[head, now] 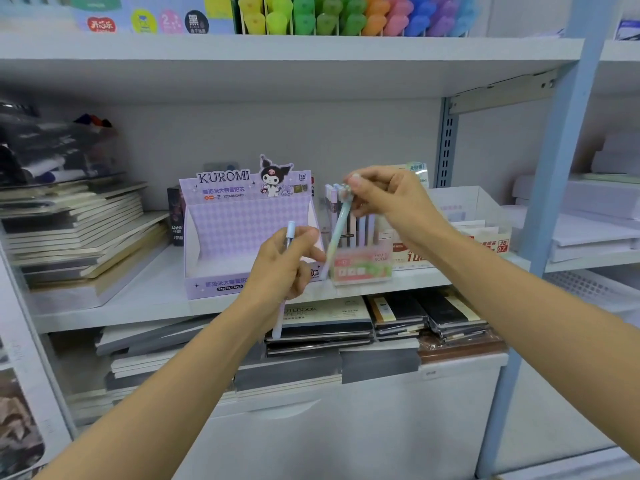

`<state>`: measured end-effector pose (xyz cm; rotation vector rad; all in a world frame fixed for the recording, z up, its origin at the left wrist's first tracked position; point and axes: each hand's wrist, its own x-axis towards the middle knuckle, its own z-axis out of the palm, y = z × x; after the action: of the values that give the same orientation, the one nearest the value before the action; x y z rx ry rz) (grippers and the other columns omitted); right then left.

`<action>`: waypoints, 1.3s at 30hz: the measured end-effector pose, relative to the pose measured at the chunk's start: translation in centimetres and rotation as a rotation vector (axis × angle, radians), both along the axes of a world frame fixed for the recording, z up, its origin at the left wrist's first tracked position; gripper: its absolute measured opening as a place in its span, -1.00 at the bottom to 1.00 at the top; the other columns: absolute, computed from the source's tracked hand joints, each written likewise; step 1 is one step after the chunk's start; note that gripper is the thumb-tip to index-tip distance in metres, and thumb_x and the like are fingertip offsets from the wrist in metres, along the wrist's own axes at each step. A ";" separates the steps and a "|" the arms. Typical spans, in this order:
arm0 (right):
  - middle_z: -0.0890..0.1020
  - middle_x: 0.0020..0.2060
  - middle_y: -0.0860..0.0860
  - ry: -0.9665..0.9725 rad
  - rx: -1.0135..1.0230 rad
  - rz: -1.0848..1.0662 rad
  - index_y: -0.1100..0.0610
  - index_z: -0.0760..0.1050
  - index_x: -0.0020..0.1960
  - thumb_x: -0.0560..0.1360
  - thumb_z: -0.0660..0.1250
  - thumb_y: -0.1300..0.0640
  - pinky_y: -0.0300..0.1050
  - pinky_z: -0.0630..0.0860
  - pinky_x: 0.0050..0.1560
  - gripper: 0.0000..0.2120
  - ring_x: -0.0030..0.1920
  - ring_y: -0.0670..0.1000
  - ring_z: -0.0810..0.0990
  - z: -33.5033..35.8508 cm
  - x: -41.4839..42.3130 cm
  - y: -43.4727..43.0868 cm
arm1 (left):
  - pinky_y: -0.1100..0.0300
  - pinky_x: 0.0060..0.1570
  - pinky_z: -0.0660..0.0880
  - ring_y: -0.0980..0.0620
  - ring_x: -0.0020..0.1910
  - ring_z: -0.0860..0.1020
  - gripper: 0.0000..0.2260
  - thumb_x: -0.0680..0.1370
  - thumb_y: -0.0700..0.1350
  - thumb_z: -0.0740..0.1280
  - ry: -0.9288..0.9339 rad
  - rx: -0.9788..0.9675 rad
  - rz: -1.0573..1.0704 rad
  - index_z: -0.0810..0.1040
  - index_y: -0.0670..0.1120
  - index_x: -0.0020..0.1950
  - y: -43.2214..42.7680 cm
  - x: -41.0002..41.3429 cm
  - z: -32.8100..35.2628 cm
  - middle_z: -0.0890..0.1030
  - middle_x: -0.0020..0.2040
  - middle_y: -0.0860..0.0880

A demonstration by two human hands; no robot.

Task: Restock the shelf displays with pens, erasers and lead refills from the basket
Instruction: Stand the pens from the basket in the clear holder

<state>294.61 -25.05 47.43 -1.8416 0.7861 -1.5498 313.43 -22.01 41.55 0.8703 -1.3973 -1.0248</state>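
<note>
The right hand (pixel 388 206) is pinching the decorated top of a pastel pen (pixel 337 233) between fingertips and thumb, and the pen is hanging tilted, its tip pointing down at the left edge of the clear pen holder (pixel 362 270). Whether the tip is already inside the holder is hard to tell through the blur. The left hand (pixel 284 268) is gripping a second pen (pixel 279 317) in curled fingers, cap up, just beside and below the first, waiting its turn. Other pens (pixel 358 230) are standing upright in the holder, which is sitting on the shelf (pixel 114 306) between the purple Kuromi display box (pixel 242 223) and a white refill carton (pixel 485 237). The basket is not showing.

The step in hand looks like slotting pens into the holder. The next move is calling for straightening the pastel pen, lowering it into a free gap among those standing, and letting go without knocking the neighbours; then passing the second pen across.
</note>
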 end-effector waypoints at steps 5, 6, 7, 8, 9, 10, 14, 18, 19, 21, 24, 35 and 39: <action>0.64 -0.18 0.15 -0.058 -0.093 -0.242 0.33 0.56 0.09 0.58 0.30 0.24 -0.19 0.63 -0.16 -0.83 -0.24 -0.04 0.63 1.3 -1.0 -1.2 | 0.26 -0.60 0.17 0.08 -0.58 0.30 -0.83 0.62 -0.10 0.10 0.007 0.064 -0.013 0.39 -0.12 -0.11 -0.3 0.6 0.1 0.50 -0.32 -0.07; 0.64 -0.17 0.17 -0.057 -0.097 -0.263 0.34 0.56 0.09 0.58 0.30 0.24 -0.20 0.63 -0.16 -0.82 -0.24 -0.03 0.64 1.2 -1.0 -1.5 | 0.26 -0.60 0.18 0.08 -0.57 0.32 -0.83 0.64 -0.10 0.12 0.005 0.047 -0.031 0.40 -0.12 -0.09 -0.4 0.8 0.0 0.51 -0.33 -0.06; 0.64 -0.16 0.18 -0.062 -0.101 -0.278 0.35 0.55 0.10 0.58 0.29 0.24 -0.20 0.62 -0.16 -0.81 -0.24 -0.03 0.64 1.0 -0.9 -1.7 | 0.27 -0.59 0.21 0.08 -0.55 0.35 -0.84 0.66 -0.08 0.14 0.009 0.025 -0.060 0.43 -0.11 -0.04 -0.4 0.9 -0.1 0.52 -0.34 -0.03; 0.65 -0.16 0.19 -0.080 -0.108 -0.290 0.35 0.55 0.10 0.59 0.29 0.23 -0.21 0.62 -0.16 -0.81 -0.23 -0.03 0.64 0.9 -0.9 -1.9 | 0.28 -0.58 0.25 0.08 -0.53 0.37 -0.84 0.67 -0.06 0.15 0.004 0.001 -0.091 0.46 -0.09 0.00 -0.5 1.0 -0.3 0.52 -0.35 0.00; 0.65 -0.15 0.19 -0.110 -0.116 -0.301 0.36 0.55 0.10 0.59 0.29 0.23 -0.22 0.62 -0.16 -0.80 -0.23 -0.03 0.65 0.8 -0.8 -2.0 | 0.29 -0.56 0.27 0.08 -0.51 0.38 -0.83 0.67 -0.03 0.16 -0.011 -0.019 -0.115 0.50 -0.07 0.04 -0.5 1.2 -0.3 0.51 -0.36 0.00; 0.64 -0.15 0.19 -0.150 -0.123 -0.312 0.36 0.55 0.11 0.59 0.29 0.22 -0.22 0.62 -0.16 -0.79 -0.23 -0.03 0.65 1.0 -0.8 -2.2 | 0.29 -0.55 0.28 0.09 -0.49 0.37 -0.82 0.67 -0.01 0.17 -0.028 -0.032 -0.128 0.52 -0.05 0.06 -0.5 1.3 -0.4 0.50 -0.37 0.01; 0.64 -0.16 0.18 -0.229 -0.138 -0.336 0.35 0.55 0.08 0.59 0.29 0.22 -0.17 0.63 -0.12 -0.81 -0.22 0.01 0.66 1.5 -0.9 -2.9 | 0.33 -0.55 0.24 0.11 -0.48 0.32 -0.80 0.67 -0.04 0.17 -0.008 -0.006 -0.127 0.55 -0.07 0.11 -0.5 1.6 -0.6 0.44 -0.39 0.02; 0.64 -0.19 0.14 -0.145 -0.152 -0.318 0.33 0.55 0.06 0.59 0.28 0.24 -0.21 0.61 -0.16 -0.84 -0.25 -0.04 0.66 0.6 -0.1 -3.2 | 0.30 -0.52 0.26 0.08 -0.44 0.35 -0.79 0.66 -0.22 0.13 0.055 0.051 -0.137 0.54 -0.15 0.16 -0.7 1.7 -0.7 0.49 -0.37 -0.02; 0.64 -0.20 0.13 -0.164 -0.173 -0.331 0.34 0.54 0.06 0.59 0.28 0.24 -0.21 0.61 -0.16 -0.84 -0.25 -0.05 0.65 0.7 -0.2 -3.3 | 0.30 -0.50 0.27 0.07 -0.43 0.36 -0.78 0.66 -0.24 0.13 0.060 0.045 -0.149 0.54 -0.16 0.18 -0.7 1.7 -0.7 0.50 -0.36 -0.02; 0.62 -0.21 0.12 -0.222 -0.215 -0.365 0.34 0.54 0.07 0.60 0.28 0.23 -0.20 0.62 -0.17 -0.82 -0.25 -0.04 0.65 1.1 -0.7 -3.4 | 0.29 -0.48 0.33 0.07 -0.41 0.38 -0.77 0.65 -0.24 0.15 0.074 0.026 -0.175 0.56 -0.15 0.21 -0.7 1.8 -0.9 0.52 -0.32 -0.04; 0.63 -0.20 0.12 -0.169 -0.211 -0.393 0.31 0.55 0.06 0.60 0.28 0.22 -0.18 0.62 -0.15 -0.84 -0.23 -0.02 0.65 1.4 -1.7 -3.6 | 0.29 -0.41 0.42 0.07 -0.37 0.42 -0.77 0.65 -0.21 0.20 0.092 0.033 -0.184 0.59 -0.11 0.22 -1.0 2.2 -1.2 0.53 -0.29 -0.04; 0.65 -0.17 0.18 0.228 -0.197 -0.355 0.28 0.60 0.00 0.58 0.30 0.23 -0.29 0.57 -0.21 -0.87 -0.25 -0.04 0.63 -0.3 0.0 -4.1 | 0.24 -0.20 0.59 0.02 -0.24 0.65 -0.80 0.57 -0.14 0.32 0.069 0.005 -0.132 0.56 -0.20 0.14 -1.6 2.5 -2.0 0.71 -0.04 -0.14; 0.66 -0.18 0.14 0.268 -0.169 -0.272 0.26 0.59 0.06 0.55 0.35 0.23 -0.19 0.62 -0.16 -0.87 -0.25 0.00 0.65 -0.1 0.2 -4.0 | 0.23 -0.20 0.60 0.00 -0.23 0.67 -0.82 0.56 -0.13 0.34 0.074 0.011 -0.112 0.54 -0.20 0.10 -1.6 2.6 -2.0 0.71 -0.02 -0.13</action>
<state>294.78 -29.05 47.34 -2.1705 1.0956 -1.5933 316.00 -23.61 39.59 0.7619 -1.3913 -1.1397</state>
